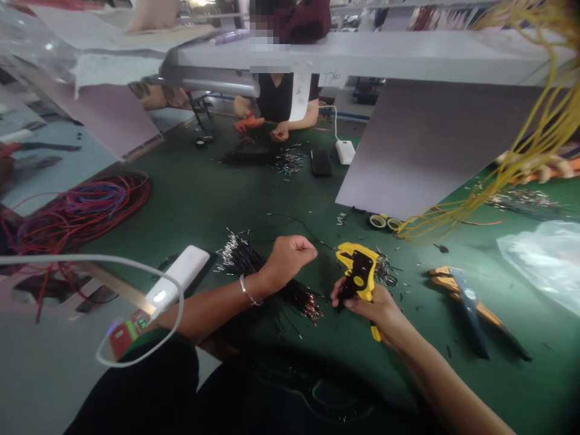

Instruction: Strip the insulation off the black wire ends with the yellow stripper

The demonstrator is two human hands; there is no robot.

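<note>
My right hand is wrapped around a yellow and black wire stripper, whose jaws point up and to the left. To the left of the tool, my left hand is closed in a pinch, and whatever its fingertips hold is too small to make out. Beneath that hand and wrist lies a bundle of black wires, with silvery ends at the upper left and bare copper ends at the lower right. A thin dark wire runs across the mat just beyond my fingers.
Crimping pliers lie at right, near a clear plastic bag. Tape rolls and hanging yellow wires are beyond. Red wire coils and a white power bank are left. Across the table, a person works.
</note>
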